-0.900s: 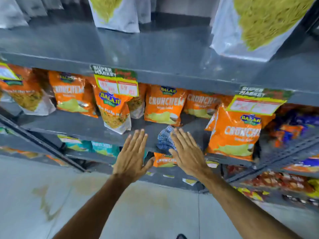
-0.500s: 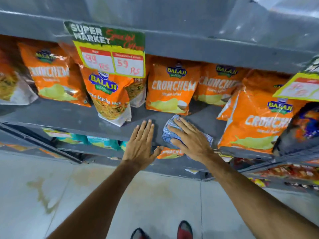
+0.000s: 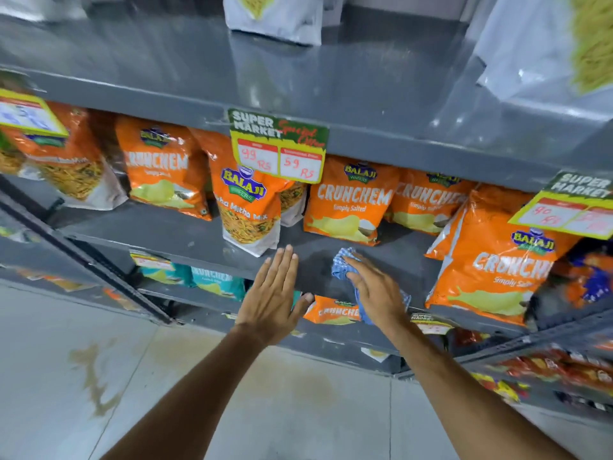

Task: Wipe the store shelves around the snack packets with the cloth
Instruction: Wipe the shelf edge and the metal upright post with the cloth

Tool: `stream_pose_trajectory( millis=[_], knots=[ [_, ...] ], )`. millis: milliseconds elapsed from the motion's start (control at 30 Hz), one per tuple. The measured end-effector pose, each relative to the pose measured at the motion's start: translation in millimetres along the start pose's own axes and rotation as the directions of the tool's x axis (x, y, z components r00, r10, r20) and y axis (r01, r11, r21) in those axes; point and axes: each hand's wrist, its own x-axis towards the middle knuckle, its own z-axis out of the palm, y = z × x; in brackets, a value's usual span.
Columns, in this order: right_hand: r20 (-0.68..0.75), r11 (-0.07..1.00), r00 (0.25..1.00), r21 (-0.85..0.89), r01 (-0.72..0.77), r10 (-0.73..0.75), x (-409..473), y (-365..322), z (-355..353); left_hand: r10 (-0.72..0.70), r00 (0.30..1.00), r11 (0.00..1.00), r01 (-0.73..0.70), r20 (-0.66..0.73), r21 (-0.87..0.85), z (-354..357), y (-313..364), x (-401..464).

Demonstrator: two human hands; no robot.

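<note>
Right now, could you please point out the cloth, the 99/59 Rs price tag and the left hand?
blue checked cloth [image 3: 341,263], head view, exposed corner beyond the fingers
99/59 Rs price tag [image 3: 280,154], head view, centre
left hand [image 3: 270,293], head view, back

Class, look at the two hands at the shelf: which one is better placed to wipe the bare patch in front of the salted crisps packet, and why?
The right hand: it presses the blue cloth on the shelf just below that packet. The left hand is flat, open and empty.

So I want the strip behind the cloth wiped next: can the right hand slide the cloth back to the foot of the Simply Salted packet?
Probably yes. The right hand presses the cloth on bare shelf, and nothing lies between it and the Simply Salted packet behind.
</note>
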Motion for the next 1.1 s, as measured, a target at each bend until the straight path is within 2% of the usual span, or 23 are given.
stream_pose_trajectory(
  millis=[100,200,367,533,667,767,1000,1100],
  knots=[
    [-0.003,0.984,0.998,0.164,-0.068,0.07,-7,-43,-14,-0.047,0.998,0.999,0.049,-0.049,0.023,-40,-14,-32],
    [0.026,0.953,0.998,0.296,-0.06,0.055,-8,-98,-25,-0.102,0.986,0.993,0.108,-0.135,0.037,-88,-30,-60],
    [0.072,0.887,0.989,0.456,0.08,-0.126,9,-200,-32,-0.17,0.949,0.975,0.202,-0.267,0.096,-169,-68,-96],
    [0.001,0.82,0.945,0.498,0.282,-0.326,42,-303,-32,-0.211,0.901,0.95,0.28,-0.379,0.136,-244,-127,-108],
    [-0.063,0.753,0.902,0.528,0.394,-0.428,69,-386,-24,-0.188,0.846,0.938,0.306,-0.498,0.165,-298,-191,-110],
    [-0.163,0.717,0.868,0.504,0.482,-0.469,99,-450,-10,-0.165,0.796,0.929,0.323,-0.583,0.178,-338,-253,-107],
    [-0.26,0.693,0.871,0.529,0.49,-0.417,190,-597,29,-0.048,0.701,0.928,0.295,-0.712,0.228,-463,-408,-73],
    [-0.307,0.725,0.888,0.515,0.457,-0.342,238,-648,43,-0.028,0.649,0.944,0.268,-0.76,0.194,-510,-454,-45]
  ],
)
